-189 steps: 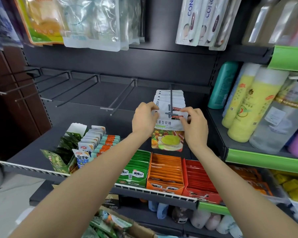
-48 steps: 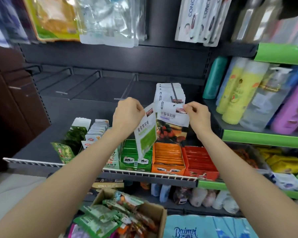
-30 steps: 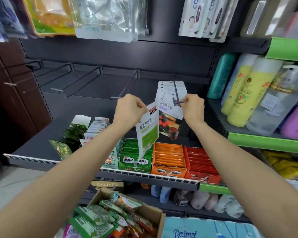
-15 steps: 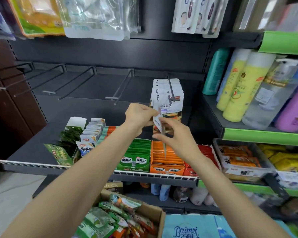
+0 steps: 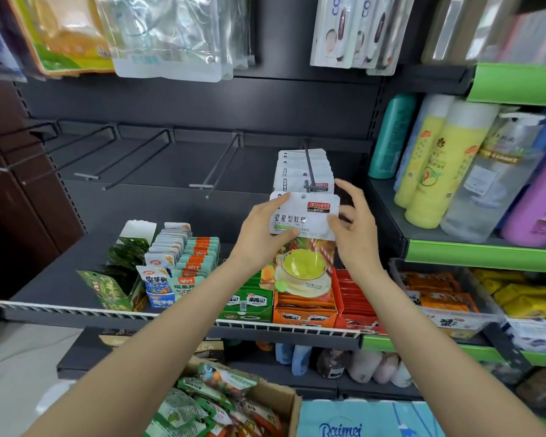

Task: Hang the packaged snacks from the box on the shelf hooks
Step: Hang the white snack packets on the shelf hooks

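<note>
Head view, both hands raised before the shelf hooks. Left hand [image 5: 259, 233] pinches the snack pouch [image 5: 303, 244] at its left edge, thumb across the white header and fingers [image 5: 279, 238] curled behind; right hand [image 5: 355, 227] has its fingers [image 5: 344, 190] spread and loosely bent, the thumb touching the pouch's right edge at 3 o'clock. The pouch hangs upright just below the tip of the loaded hook [image 5: 309, 167], at 6 o'clock from the hung pouches [image 5: 303, 170] already threaded there. Its header is white with a red logo and dark print; the lower half shows a cup of green sweets amid fruit. Risk, judged from this pose: the hang hole sits under the hook tip, so a misaligned lift could crumple the flexible header against the crossbar, or nudge the front hung pouch off. At 6 o'clock the cardboard box [image 5: 234, 405] holds more packets.
</note>
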A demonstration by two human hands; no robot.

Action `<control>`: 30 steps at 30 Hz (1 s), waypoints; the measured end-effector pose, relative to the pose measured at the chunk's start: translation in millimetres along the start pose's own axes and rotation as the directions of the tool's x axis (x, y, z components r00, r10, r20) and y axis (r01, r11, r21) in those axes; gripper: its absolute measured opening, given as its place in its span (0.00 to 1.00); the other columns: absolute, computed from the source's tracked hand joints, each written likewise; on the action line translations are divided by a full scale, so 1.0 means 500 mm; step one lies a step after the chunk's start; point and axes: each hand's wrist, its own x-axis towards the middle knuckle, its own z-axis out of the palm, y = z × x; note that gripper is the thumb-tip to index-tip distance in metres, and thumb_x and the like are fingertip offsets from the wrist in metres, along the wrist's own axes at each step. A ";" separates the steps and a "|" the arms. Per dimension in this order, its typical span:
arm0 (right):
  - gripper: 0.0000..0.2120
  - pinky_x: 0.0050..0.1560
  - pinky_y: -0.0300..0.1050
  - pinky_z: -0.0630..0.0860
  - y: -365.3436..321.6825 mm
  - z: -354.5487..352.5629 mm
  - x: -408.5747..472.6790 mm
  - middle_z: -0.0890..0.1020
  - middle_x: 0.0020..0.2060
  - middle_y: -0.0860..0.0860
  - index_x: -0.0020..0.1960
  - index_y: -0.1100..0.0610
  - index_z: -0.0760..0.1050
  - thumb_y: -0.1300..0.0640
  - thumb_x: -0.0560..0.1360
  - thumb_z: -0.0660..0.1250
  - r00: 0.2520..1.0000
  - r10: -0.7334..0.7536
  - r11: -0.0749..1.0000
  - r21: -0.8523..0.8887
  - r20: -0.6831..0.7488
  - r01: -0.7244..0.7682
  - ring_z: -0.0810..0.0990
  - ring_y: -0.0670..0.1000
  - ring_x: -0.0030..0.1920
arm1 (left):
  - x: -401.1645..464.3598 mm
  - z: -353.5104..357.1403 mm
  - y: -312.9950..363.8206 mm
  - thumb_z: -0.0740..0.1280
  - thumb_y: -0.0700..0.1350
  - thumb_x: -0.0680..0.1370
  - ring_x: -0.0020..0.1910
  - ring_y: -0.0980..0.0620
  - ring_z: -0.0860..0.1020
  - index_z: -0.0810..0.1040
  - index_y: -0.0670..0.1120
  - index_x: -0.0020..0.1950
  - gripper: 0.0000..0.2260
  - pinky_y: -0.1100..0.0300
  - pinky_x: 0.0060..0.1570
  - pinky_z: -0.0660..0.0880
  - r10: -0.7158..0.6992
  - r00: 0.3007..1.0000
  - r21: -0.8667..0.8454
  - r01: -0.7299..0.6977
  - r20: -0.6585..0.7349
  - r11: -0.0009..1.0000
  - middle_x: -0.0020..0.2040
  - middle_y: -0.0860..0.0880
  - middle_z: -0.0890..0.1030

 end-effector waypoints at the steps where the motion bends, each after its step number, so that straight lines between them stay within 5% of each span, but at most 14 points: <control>1: 0.22 0.40 0.34 0.79 0.003 0.000 0.001 0.82 0.49 0.50 0.65 0.49 0.69 0.70 0.76 0.60 1.000 -0.008 1.000 -0.011 -0.008 0.008 0.81 0.38 0.46 | 0.002 0.004 0.001 0.70 0.45 0.75 0.66 0.51 0.68 0.64 0.52 0.74 0.29 0.57 0.66 0.65 -0.003 1.000 0.003 0.003 -0.012 1.000 0.68 0.47 0.70; 4: 0.18 0.43 0.27 0.75 0.013 -0.001 0.006 0.80 0.56 0.50 0.63 0.52 0.75 0.68 0.78 0.59 0.999 -0.041 0.995 -0.097 -0.035 0.037 0.78 0.38 0.49 | 0.009 0.011 0.005 0.70 0.45 0.75 0.65 0.51 0.69 0.63 0.52 0.74 0.29 0.60 0.64 0.65 0.012 0.999 0.055 -0.009 -0.050 0.998 0.66 0.46 0.71; 10: 0.17 0.43 0.27 0.71 0.037 -0.001 0.019 0.79 0.48 0.49 0.65 0.54 0.75 0.65 0.78 0.62 0.989 -0.145 0.942 -0.307 -0.017 0.133 0.76 0.45 0.44 | 0.024 0.017 0.000 0.69 0.42 0.75 0.64 0.52 0.69 0.63 0.53 0.74 0.29 0.68 0.61 0.61 0.050 0.995 0.145 -0.036 -0.091 0.989 0.66 0.47 0.69; 20: 0.19 0.44 0.20 0.64 0.057 -0.007 0.028 0.78 0.50 0.53 0.67 0.57 0.72 0.66 0.78 0.61 0.985 -0.171 0.884 -0.441 0.005 0.155 0.73 0.45 0.46 | 0.033 0.034 -0.005 0.68 0.43 0.77 0.61 0.48 0.73 0.63 0.53 0.74 0.27 0.54 0.61 0.72 0.048 0.994 0.269 -0.020 -0.097 0.963 0.69 0.47 0.65; 26: 0.30 0.65 0.36 0.66 0.074 0.019 0.052 0.62 0.68 0.54 0.73 0.54 0.63 0.66 0.74 0.67 0.988 -0.131 0.822 -0.548 0.087 0.157 0.66 0.45 0.62 | 0.067 0.048 -0.018 0.67 0.41 0.77 0.61 0.46 0.74 0.61 0.53 0.75 0.28 0.54 0.62 0.72 0.008 0.999 0.260 0.004 -0.044 0.966 0.71 0.46 0.64; 30: 0.34 0.64 0.46 0.70 0.101 0.042 0.082 0.55 0.73 0.55 0.75 0.52 0.57 0.68 0.74 0.66 0.990 -0.113 0.789 -0.597 0.089 0.143 0.61 0.52 0.71 | 0.100 0.063 -0.020 0.67 0.39 0.77 0.68 0.46 0.68 0.60 0.52 0.75 0.29 0.54 0.65 0.68 -0.014 0.998 0.257 0.029 -0.061 0.966 0.73 0.45 0.62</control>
